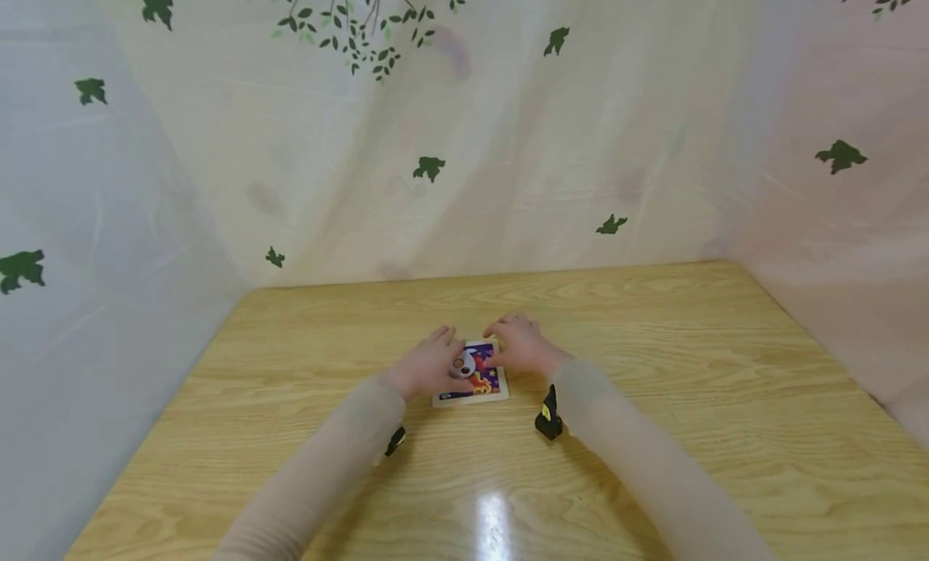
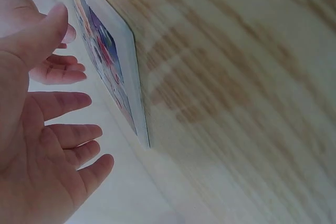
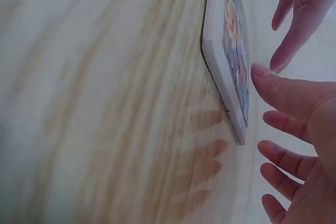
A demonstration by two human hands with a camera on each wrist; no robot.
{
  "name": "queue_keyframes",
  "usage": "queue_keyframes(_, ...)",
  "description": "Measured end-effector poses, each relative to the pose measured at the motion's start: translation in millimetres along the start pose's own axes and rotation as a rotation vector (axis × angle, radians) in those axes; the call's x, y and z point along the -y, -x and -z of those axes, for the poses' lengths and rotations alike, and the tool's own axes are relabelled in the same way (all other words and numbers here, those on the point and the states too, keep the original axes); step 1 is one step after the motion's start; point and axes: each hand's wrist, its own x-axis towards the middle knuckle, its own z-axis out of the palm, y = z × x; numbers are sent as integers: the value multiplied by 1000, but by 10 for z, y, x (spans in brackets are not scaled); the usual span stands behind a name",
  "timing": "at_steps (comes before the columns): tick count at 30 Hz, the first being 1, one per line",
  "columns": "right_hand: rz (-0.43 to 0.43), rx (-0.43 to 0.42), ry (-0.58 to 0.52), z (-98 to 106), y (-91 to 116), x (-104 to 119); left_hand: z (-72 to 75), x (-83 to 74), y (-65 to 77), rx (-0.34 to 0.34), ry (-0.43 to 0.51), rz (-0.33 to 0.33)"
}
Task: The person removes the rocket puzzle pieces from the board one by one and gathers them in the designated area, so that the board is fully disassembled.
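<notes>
Cartoon picture board (image 1: 479, 371) with a pale border and a purple, star-strewn design, lying flat on a wood-grained tabletop (image 1: 290, 343), between the person's two hands and in front of a leaf-patterned curtain (image 1: 508, 222). In the head view the left hand (image 1: 430, 364) overlaps the board's left side, while the right hand (image 1: 524, 347) stands at its far right corner. Both wrist views show the fingers of each hand released: spread, slightly bent and wrapped round nothing. The left fingers (image 2: 73, 136) are held apart from the board; the right thumb (image 3: 286, 94) comes very near its printed face, and whether it makes contact cannot be told. The step in hand is judged to be one of positioning, both hands being set about the board with no grasp made. A next move, if the board is to be shifted or lifted, would call for lowering the fingertips to opposite edges and pressing inward evenly; since the board is thin and lies flush with the wood, a thumb or nail under its rim would probably be needed.
</notes>
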Motion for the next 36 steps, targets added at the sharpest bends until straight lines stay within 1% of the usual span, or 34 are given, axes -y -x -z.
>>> queue_keyframes(2,5,11,15,-5,-27,9,1,-6,2,19,8,-5)
queue_keyframes(7,11,45,33,14,-64,49,-1,-17,5,67,-23,-22)
queue_keyframes(10,13,60,32,27,-67,67,-12,-16,-1,75,-27,-28)
queue_keyframes(13,21,63,41,32,-72,72,-24,-12,-4,71,10,-40)
queue_keyframes(17,26,54,47,18,-87,67,-31,-14,5,85,49,-26)
queue_keyframes(21,19,44,46,-15,-96,66,-33,-25,17,102,48,-2)
queue_keyframes(23,13,43,46,-33,-95,69,-41,-30,21,101,39,-6)
queue_keyframes(29,-8,35,33,-43,-93,90,-75,-30,24,65,9,-39)
queue_keyframes(36,-9,42,7,-47,-91,100,-83,-25,27,69,9,-38)
